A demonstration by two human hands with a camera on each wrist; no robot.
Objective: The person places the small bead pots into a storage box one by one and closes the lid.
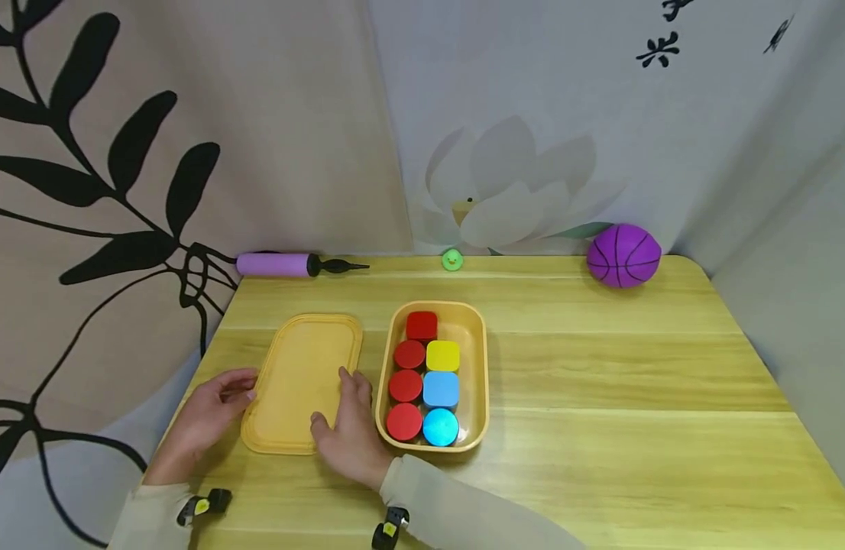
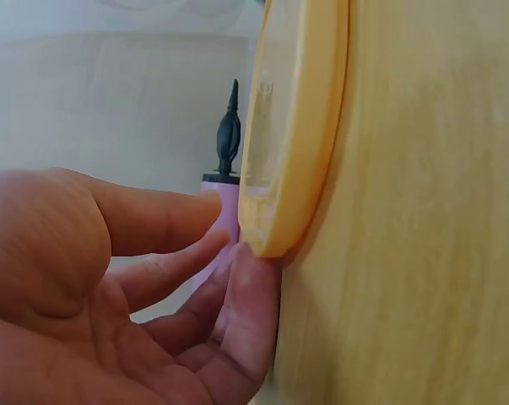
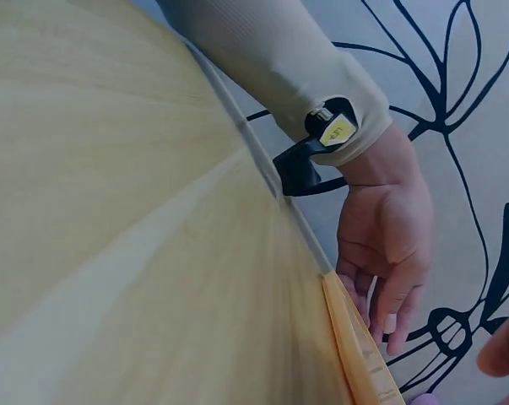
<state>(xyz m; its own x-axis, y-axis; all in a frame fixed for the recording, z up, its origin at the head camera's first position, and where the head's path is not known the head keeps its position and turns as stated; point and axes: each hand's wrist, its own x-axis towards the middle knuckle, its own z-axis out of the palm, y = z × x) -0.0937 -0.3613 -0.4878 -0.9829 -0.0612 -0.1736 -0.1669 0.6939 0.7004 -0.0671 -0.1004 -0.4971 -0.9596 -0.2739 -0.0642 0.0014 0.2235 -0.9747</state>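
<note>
A flat yellow plastic lid (image 1: 302, 382) lies on the table, left of a yellow box (image 1: 476, 382). My left hand (image 1: 205, 416) is at the lid's left edge with relaxed fingers. In the left wrist view, the fingertips (image 2: 252, 270) touch the lid's rim (image 2: 300, 160). My right hand (image 1: 354, 439) rests at the lid's lower right side, fingers extended and thumb apart. Its fingers are mostly out of the right wrist view. Inside the box are several red pieces (image 1: 405, 386), a yellow block (image 1: 442, 356), a blue block (image 1: 440, 389) and a round blue piece (image 1: 440, 427).
Along the table's back edge lie a purple hand pump (image 1: 274, 265), a small green ball with a face (image 1: 452, 260) and a purple basketball-patterned ball (image 1: 625, 256). Behind the wooden table (image 1: 622, 428) hangs a patterned curtain (image 1: 292, 137).
</note>
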